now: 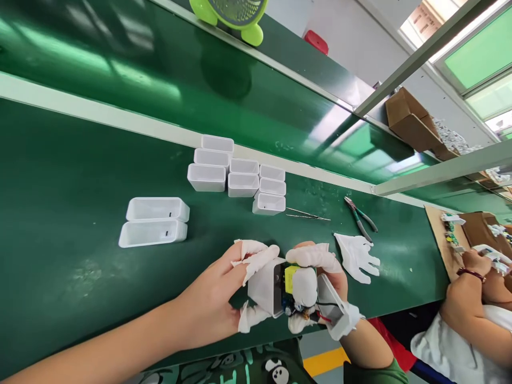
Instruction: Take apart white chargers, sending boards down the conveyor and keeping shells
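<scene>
My left hand (pixel 224 298), with white cots on its fingertips, grips a white plastic housing (pixel 264 287) at the near edge of the green table. My right hand (pixel 320 282), also in white finger cots, holds a small circuit board (pixel 291 290) with a yellow part against the housing's open end. A white cover piece (pixel 330 301) with thin wires rests under my right palm. Both hands are closed around these parts.
Several empty white housings (pixel 236 178) stand grouped behind my hands, two more (pixel 154 221) lie to the left. Tweezers (pixel 308 215), pliers (pixel 360 216) and a white glove (pixel 356 256) lie to the right. Another person's hands (pixel 476 272) work at a cardboard sheet (pixel 440 234) at far right. A green fan (pixel 232 16) stands at the back.
</scene>
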Available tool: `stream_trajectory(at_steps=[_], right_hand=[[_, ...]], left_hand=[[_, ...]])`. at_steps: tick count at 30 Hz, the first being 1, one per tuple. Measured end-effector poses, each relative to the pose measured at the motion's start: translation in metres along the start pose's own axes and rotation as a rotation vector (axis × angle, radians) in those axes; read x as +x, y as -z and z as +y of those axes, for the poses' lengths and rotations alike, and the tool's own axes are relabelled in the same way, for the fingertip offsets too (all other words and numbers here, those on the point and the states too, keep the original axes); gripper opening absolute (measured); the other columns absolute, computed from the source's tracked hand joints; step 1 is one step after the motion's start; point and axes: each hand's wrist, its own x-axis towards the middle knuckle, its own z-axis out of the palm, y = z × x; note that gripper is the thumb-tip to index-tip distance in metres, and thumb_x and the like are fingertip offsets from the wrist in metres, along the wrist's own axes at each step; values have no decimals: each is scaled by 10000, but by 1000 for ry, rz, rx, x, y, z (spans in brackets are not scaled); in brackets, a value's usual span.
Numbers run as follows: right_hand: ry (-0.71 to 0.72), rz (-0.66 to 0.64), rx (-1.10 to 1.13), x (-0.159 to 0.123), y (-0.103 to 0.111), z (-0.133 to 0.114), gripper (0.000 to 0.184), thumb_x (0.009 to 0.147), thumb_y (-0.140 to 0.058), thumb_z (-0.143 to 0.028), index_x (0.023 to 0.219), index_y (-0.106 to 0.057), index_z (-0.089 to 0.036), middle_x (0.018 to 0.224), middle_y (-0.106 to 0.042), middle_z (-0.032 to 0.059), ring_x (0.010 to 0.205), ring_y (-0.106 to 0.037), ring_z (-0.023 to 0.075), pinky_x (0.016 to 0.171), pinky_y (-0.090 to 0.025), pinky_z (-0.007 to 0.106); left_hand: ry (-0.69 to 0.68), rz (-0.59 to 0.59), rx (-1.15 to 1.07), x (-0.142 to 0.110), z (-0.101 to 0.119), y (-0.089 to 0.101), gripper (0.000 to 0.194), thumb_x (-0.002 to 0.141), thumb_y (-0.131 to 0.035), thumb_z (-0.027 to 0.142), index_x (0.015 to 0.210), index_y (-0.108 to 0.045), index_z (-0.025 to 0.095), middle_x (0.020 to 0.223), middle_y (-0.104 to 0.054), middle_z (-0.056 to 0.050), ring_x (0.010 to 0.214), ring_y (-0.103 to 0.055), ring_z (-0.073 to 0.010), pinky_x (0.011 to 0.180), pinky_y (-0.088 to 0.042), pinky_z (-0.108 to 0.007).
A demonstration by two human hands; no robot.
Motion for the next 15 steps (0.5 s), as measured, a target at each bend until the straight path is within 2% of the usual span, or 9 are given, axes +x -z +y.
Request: stream_trajectory(at_steps=[8,11,15], right_hand=[[23,-30,44,4,-1,-4,516,754,-760,-617,1227,-654,-439,1025,-723,35,916,-663,312,800,-568,485],[-18,-10,31,6,-1,-7,525,702,-790,-642,1175,-678,-443,1003,-723,36,902,-666,327,780,-575,492],[-20,-33,56,4,-1,-7,503,738,-777,-615,1200,-670,-448,1033,-732,32,944,-669,331,825,-560,500]], left_hand=[[32,-9,29,-3,-3,0,605,891,-631,271,1466,-445,285,1211,-629,-112,1078,-641,-272,812,-597,-348],[27,-7,28,-3,-4,0,608,894,-632,267,1471,-441,271,1225,-625,-114,1074,-641,-260,817,-586,-327],[2,-9,17,-1,-4,1,631,901,-632,250,1491,-408,274,1224,-627,-107,1033,-655,-240,823,-581,-315]])
